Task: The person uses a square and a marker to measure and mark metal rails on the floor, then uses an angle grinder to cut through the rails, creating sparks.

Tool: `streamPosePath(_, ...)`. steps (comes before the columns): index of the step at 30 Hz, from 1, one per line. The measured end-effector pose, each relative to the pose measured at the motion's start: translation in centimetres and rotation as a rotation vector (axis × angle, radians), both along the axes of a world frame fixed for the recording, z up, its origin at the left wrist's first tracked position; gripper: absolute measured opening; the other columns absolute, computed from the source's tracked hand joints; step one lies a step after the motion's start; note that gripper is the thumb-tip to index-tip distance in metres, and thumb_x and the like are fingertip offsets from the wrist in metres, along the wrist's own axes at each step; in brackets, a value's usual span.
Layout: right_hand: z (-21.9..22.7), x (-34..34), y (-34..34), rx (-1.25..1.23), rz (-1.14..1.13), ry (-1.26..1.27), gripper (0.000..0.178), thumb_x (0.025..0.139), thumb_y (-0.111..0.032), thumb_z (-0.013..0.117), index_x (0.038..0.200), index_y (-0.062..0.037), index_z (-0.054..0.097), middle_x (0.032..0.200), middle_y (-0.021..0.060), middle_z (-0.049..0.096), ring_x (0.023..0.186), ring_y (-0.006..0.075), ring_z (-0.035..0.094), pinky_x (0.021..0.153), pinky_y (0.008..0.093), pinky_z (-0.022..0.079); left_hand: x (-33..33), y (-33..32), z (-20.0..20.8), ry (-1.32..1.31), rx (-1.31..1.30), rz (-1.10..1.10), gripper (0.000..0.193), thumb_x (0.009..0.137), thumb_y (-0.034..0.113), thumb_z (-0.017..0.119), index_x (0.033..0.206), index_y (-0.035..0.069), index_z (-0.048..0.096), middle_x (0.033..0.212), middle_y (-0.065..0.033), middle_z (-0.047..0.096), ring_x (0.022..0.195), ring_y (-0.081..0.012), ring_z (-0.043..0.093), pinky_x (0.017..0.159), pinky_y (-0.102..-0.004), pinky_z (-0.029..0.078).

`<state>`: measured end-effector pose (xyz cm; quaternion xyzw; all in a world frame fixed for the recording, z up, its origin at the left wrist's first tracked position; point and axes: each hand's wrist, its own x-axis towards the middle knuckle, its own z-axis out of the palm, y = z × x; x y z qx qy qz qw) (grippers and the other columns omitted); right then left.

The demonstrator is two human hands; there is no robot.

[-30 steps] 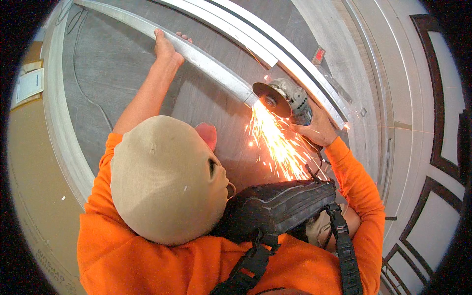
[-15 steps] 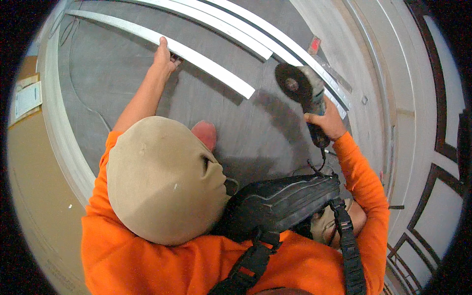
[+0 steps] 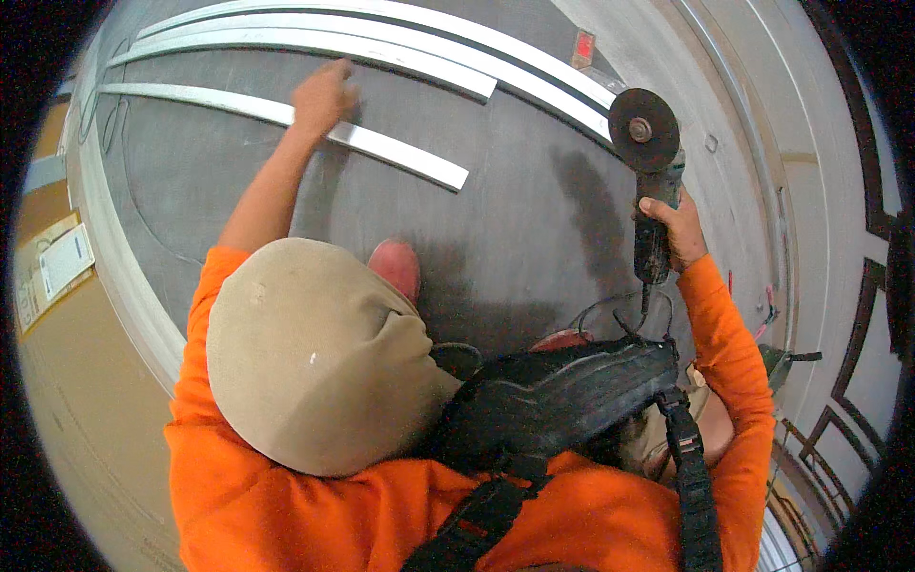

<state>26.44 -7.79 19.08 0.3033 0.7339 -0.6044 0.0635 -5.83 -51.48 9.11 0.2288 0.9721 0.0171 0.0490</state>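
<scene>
My right hand [image 3: 682, 229] is wrapped round the body of an angle grinder [image 3: 654, 214], which I hold raised at the right with its dark disc [image 3: 644, 129] up and its cord hanging down. Whether the disc spins I cannot tell. A long white strip [image 3: 400, 157] lies on the dark floor ahead of me. Above it is my left hand [image 3: 322, 100], blurred, with thumb and fingers apart and nothing seen in them. Beyond it, more long white strips [image 3: 419, 63] lie side by side, their right ends near the grinder.
A small red-marked object [image 3: 583, 48] lies past the strips at the right. Along the right runs a wall with a metal track [image 3: 729, 86]. Brown board [image 3: 76, 381] with a label lies at the left. A black bag [image 3: 562, 391] hangs at my front.
My left hand has let go of the white strip, which now lies lower on the floor. My right hand has moved the grinder right, turning its disc upward.
</scene>
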Motion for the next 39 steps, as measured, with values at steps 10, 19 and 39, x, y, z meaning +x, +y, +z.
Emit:
streamPosePath(10,0.5,2.1,1.0,-0.034,-0.117,-0.013,0.047,0.078,-0.027,0.072,0.114,-0.0029,0.053,0.093,0.0086,0.063,0.078,0.0189,0.065,0.071,0.0328,0.054,-0.6,8.8,-4.0,0.118,-0.007,-0.509,0.073,0.072,0.011,0.076,0.137,0.014,0.043,0.127,-0.0118,0.054,0.12,-0.0317,0.051,0.098,-0.0453,0.044)
streamPosePath(19,0.1,3.1,1.4,-0.053,-0.152,0.001,0.049,0.077,-0.026,0.071,0.117,-0.0029,0.054,0.094,0.0067,0.063,0.077,0.0177,0.065,0.07,0.0318,0.053,1.3,4.1,2.5,0.318,0.24,-0.618,0.059,0.063,0.013,0.082,0.116,0.014,0.057,0.115,-0.0069,0.058,0.11,-0.0305,0.056,0.093,-0.0437,0.045)
streamPosePath(39,-0.4,2.9,2.0,-0.057,-0.122,-0.014,0.051,0.073,-0.021,0.077,0.116,-0.0035,0.057,0.091,0.0058,0.064,0.076,0.0171,0.061,0.071,0.0318,0.05,4.5,1.8,8.3,0.738,0.486,-0.511,0.055,0.054,0.005,0.077,0.101,0.013,0.05,0.097,-0.0055,0.053,0.097,-0.0265,0.052,0.086,-0.0421,0.038)
